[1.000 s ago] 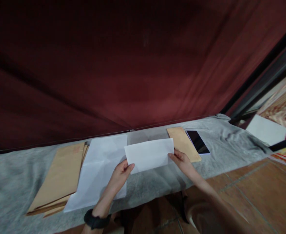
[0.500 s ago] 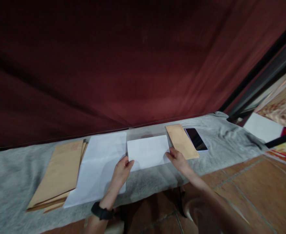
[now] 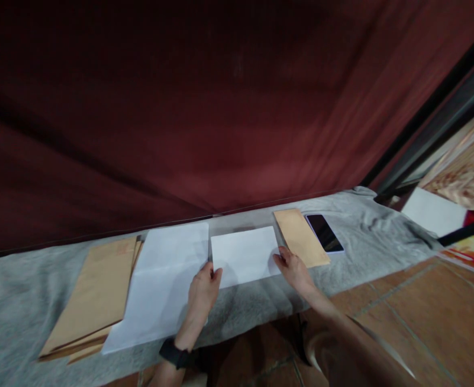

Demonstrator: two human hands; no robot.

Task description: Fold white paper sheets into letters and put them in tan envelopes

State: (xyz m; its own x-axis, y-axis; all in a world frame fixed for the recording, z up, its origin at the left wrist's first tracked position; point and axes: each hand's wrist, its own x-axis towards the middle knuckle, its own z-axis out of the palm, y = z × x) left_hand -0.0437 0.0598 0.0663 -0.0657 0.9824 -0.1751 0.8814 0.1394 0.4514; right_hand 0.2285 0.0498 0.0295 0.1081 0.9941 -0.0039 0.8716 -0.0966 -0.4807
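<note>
A folded white sheet [image 3: 242, 254] lies flat on the grey cloth [image 3: 14, 301] that covers the table. My left hand [image 3: 203, 290] rests on its near left corner. My right hand [image 3: 294, 268] touches its near right corner. Both hands have their fingers pressed on the paper. A black band is on my left wrist. Left of the folded sheet lies a larger creased white sheet [image 3: 162, 285], and beyond that a stack of brown envelopes [image 3: 93, 293]. One brown envelope [image 3: 299, 236] lies just right of the folded sheet.
A dark phone [image 3: 324, 233] lies face up right of the single envelope. A dark red curtain [image 3: 204, 107] hangs behind the table. A brown tiled floor [image 3: 422, 312] shows at the lower right, with a white sheet [image 3: 434, 212] and patterned fabric beyond.
The folded white sheet went from tilted and lifted in both hands to lying flat on the cloth. Both hands came down with it and stay at its near corners.
</note>
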